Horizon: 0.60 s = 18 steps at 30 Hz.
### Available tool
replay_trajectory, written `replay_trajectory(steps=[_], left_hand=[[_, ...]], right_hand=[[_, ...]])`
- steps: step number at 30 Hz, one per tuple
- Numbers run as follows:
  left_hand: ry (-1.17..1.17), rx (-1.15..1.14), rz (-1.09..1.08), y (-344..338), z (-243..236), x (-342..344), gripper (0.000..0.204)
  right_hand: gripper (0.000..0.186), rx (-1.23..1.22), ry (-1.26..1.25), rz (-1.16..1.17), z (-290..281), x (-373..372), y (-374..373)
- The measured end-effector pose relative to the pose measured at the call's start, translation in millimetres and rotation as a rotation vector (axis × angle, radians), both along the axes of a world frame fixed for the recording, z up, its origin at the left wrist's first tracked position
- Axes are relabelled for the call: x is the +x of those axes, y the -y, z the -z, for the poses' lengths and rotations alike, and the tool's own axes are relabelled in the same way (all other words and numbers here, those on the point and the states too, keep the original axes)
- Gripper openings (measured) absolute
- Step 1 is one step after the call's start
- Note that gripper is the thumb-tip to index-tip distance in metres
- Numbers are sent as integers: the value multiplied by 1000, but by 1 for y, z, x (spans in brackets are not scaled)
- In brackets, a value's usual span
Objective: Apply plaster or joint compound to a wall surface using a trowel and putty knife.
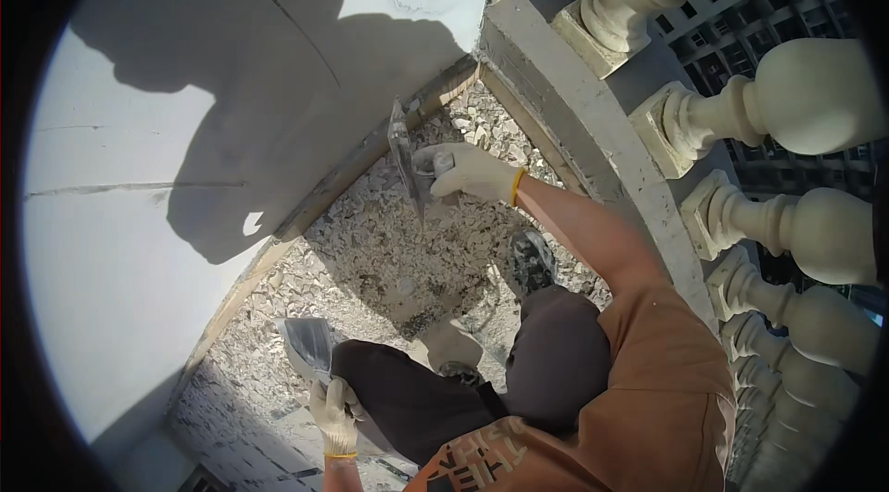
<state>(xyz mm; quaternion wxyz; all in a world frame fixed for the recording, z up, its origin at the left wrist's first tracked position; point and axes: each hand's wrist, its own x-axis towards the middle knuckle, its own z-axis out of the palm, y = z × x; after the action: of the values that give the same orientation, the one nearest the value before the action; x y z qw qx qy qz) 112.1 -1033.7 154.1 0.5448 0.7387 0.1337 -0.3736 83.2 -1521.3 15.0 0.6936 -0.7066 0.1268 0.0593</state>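
My right hand (470, 172), in a white work glove with a yellow cuff, is closed around the handle of a plastering trowel (402, 151). The trowel's narrow-looking metal blade is seen nearly edge-on, close to the foot of the white wall (120, 149); whether it touches the wall I cannot tell. Lower down, my gloved left hand (335, 414) grips a wide putty knife (307, 344). Its flat grey blade points up and away, over the rubble beside my left knee, apart from the wall.
Broken whitish rubble (370, 224) covers the floor between the wall and a low concrete curb (593, 108). Cream balusters (713, 117) line the right side, with a building beyond. A bare brownish strip (269, 261) runs along the wall's foot. My shoes stand on the rubble.
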Motion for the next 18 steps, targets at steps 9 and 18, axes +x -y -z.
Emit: replay_trajectory(steps=[9, 18], left_hand=[[107, 71, -82, -21, -8, -12, 22], [133, 223, -141, -1, -17, -17, 29]], right_hand=[[59, 1344, 425, 553, 99, 29, 39], [58, 1383, 564, 620, 136, 77, 63]])
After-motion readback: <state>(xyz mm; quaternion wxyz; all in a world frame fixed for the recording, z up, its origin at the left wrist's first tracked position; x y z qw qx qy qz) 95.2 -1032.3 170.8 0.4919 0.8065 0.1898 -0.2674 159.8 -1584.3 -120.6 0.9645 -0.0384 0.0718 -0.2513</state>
